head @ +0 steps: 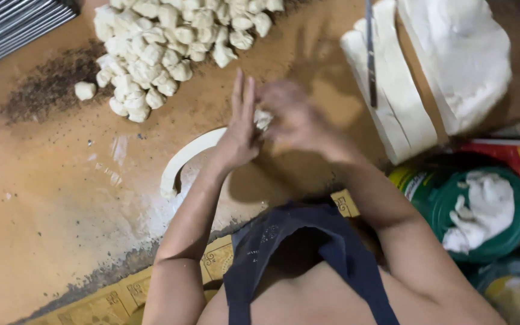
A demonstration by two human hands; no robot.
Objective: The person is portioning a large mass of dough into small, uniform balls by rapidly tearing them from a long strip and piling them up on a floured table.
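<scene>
Left hand point(239, 129) raised edge-on above the table point(43, 198), fingers straight and pressed together, pointing away from the body, palm turned toward the right hand. Right hand point(296, 117) blurred, fingers curled inward, closing against the left palm. Dough lump point(263, 118) pinched between the two hands, only a small white part showing; hands clamped together on it. Both forearms bent inward from the elbows, meeting over the table.

Dough rope point(182, 159) curving on the table just below and left of the lump, one end running under the left hand. Pile of dough pieces point(164, 45) beyond the lump, up and to the left. Dough slab point(452, 54) cut into strips, well right of the lump, with a knife point(371, 54) lying on the strips. Green lid point(482, 213) bearing a white cloth, lower right of the lump.
</scene>
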